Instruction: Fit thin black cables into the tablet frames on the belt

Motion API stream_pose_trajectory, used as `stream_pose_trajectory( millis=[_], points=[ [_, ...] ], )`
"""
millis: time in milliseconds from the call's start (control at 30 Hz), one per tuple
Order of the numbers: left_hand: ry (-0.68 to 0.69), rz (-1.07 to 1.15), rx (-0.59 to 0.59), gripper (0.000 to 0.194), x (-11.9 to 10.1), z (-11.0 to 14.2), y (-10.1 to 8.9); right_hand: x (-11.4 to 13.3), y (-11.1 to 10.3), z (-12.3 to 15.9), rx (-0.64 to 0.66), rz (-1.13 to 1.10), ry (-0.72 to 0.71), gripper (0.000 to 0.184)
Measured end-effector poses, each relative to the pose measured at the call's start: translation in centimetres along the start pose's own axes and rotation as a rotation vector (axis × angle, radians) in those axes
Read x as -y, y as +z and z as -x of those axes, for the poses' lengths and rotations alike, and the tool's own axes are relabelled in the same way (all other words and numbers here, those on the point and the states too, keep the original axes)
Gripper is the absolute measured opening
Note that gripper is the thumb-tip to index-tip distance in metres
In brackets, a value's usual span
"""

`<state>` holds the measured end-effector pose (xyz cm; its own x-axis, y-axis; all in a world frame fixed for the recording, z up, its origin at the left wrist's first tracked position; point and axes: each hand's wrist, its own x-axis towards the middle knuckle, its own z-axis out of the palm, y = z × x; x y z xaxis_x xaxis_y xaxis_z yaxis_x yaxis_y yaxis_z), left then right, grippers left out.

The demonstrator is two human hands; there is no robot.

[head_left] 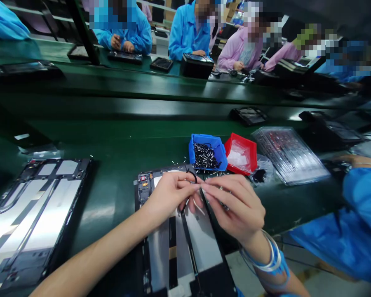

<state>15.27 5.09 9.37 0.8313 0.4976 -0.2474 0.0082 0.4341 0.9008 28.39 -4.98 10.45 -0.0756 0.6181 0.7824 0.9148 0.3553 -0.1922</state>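
Both the left hand (173,190) and the right hand (238,202) have thumb and fingertips pressed together, pinching a thin black cord (192,175) between them, the grip partly hidden. From the fingertips, neither hand nearer, it curls toward ten o'clock above an opened tablet (206,243) whose long axis runs eleven to five; a blue bin (205,139) sits at twelve.

Head-worn view, looking forward and down, close above the fingers (235,199), across a green workbench (126,140)
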Motion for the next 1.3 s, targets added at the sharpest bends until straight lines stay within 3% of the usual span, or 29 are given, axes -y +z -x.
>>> stream_pose_trajectory(
  millis=[100, 267, 367, 533, 633, 767, 900, 1000, 1133, 1300],
  points=[
    [-0.019, -0.051, 0.039, 0.029, 0.1, 0.0, 0.0, -0.6, 0.4, -0.6, 0.026, 0.004, 0.093, 0.022],
    [-0.02, -0.128, 0.068, 0.017, 0.3, 0.2, 0.1, -0.3, 1.3, -0.4, 0.101, -0.194, 0.461, 0.002],
    [-0.02, -0.153, 0.063, 0.017, 0.1, 0.5, 0.2, -0.3, 1.3, -0.3, 0.051, -0.274, 0.506, 0.009],
    [-0.019, -0.176, 0.021, 0.015, -0.4, 0.9, 0.3, -0.9, 0.9, -0.4, -0.076, -0.16, 0.574, 0.006],
    [-0.038, -0.166, -0.003, 0.018, -0.4, 0.8, 0.3, -0.6, 1.0, -0.1, -0.149, 0.007, 0.414, 0.009],
    [0.013, -0.161, -0.007, 0.019, -0.3, 0.8, 0.4, 0.3, 1.0, 0.5, -0.051, 0.074, 0.119, 0.013],
    [0.128, -0.262, -0.013, 0.011, -0.3, 1.0, 0.4, 0.3, 0.8, 0.8, -0.014, 0.015, 0.158, 0.013],
    [0.109, -0.28, -0.047, 0.012, -0.5, 1.0, 0.0, -0.8, 0.4, 1.1, -0.027, 0.103, 0.208, 0.012],
    [0.069, -0.18, -0.117, 0.03, -0.8, 0.7, -0.7, -1.8, -0.1, 1.4, -0.047, 0.318, 0.268, 0.014],
    [0.019, -0.058, -0.001, 0.059, -0.3, 0.6, -0.5, -0.1, 0.4, 0.7, -0.015, 0.103, 0.097, 0.019]
  ],
)
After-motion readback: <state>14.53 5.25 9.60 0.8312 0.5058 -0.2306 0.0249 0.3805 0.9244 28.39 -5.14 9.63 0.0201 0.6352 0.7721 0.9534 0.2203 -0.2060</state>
